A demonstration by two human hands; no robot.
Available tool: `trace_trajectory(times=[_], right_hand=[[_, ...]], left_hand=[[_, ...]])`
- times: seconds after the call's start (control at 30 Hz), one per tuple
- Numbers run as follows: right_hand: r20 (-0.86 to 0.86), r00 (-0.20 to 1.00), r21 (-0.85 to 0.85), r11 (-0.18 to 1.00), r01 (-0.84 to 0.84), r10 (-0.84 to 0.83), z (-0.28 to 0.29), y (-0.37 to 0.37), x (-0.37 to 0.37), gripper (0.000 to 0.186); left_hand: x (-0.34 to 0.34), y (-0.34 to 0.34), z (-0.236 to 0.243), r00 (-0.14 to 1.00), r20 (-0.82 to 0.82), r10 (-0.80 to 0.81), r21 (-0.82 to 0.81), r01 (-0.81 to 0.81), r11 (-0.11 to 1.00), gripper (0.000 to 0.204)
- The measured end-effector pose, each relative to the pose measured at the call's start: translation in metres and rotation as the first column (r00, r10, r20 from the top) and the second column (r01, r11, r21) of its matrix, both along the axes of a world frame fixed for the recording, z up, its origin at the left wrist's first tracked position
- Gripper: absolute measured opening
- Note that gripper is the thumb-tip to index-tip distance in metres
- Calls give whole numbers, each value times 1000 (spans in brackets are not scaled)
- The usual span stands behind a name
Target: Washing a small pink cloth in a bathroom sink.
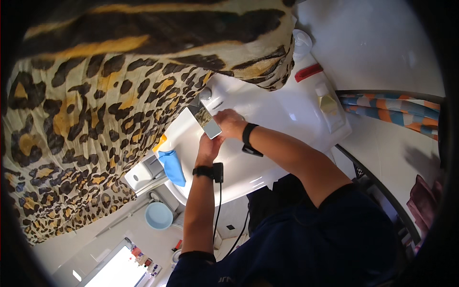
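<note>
Both my hands are close together over the white sink [275,117], beneath the flat chrome tap spout [204,122]. My left hand [209,147] reaches in from below, its fingers hidden behind the end of the spout. On the other side my right hand [231,124] is bent inward, touching or nearly touching the left; the spout covers most of its fingertips. Whether anything lies between the palms I cannot see. A blue cloth [172,167] hangs over the sink's left rim, beside a yellow item [160,142].
Leopard-print fabric [95,119] hangs over the upper left and covers part of the sink. A pump bottle [327,104] and a red object [308,72] rest along the right side. A light-blue basin [158,215] is at the lower left; a patterned cloth [392,112] hangs at right.
</note>
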State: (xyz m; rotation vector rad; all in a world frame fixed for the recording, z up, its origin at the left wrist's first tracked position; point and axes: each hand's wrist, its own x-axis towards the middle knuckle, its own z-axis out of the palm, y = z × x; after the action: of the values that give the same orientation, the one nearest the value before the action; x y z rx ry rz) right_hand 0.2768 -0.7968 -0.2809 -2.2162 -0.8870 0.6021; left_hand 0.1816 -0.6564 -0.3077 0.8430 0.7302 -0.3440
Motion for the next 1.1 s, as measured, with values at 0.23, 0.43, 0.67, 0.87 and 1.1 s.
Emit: trace_trajectory(times=[0.23,0.43,0.67,0.87,1.1], right_hand=[[-27,984,-197,966,167,-176,30,-54,34,28],[-52,966,410,876,252,-253,43,-14,48,24],[-263,939,205,939,277,-220,149,-28,46,34],[52,951,159,942,294,-306,113,-35,19,37],[480,827,-342,806,483,-291,-38,-93,-84,33]], left_hand=[[63,-50,-6,973,192,-131,-100,152,983,27],[40,-46,-4,972,224,-73,-110,99,989,29],[23,-35,36,995,73,61,-71,-56,996,22],[12,-39,49,991,86,101,-95,-93,991,33],[-56,-14,13,401,-833,-380,553,609,-568,58]])
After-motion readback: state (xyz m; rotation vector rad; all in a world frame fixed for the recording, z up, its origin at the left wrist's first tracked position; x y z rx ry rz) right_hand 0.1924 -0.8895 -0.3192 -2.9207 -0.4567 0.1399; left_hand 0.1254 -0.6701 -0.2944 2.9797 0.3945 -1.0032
